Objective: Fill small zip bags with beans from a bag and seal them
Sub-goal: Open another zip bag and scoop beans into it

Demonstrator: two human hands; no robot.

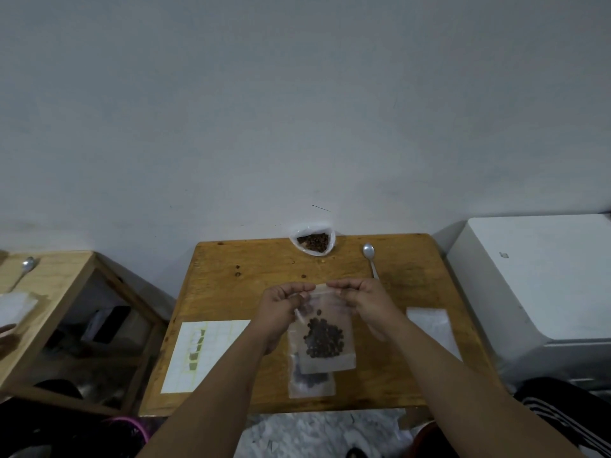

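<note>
A small clear zip bag [322, 338] holding dark beans hangs upright above the wooden table [251, 272]. My left hand [281, 309] pinches its top strip at the left, and my right hand [363, 302] pinches the same strip at the right. Under it on the table lies another small zip bag [310, 383] with beans inside. At the table's far edge, against the wall, sits the open plastic bag of beans [313, 242]. A metal spoon [369, 257] lies to its right.
A sheet of labels [201, 352] lies at the table's left, and a stack of empty zip bags [429, 325] at the right. A white appliance [535, 292] stands right of the table. A second wooden table [43, 285] with a spoon [26, 267] is at left.
</note>
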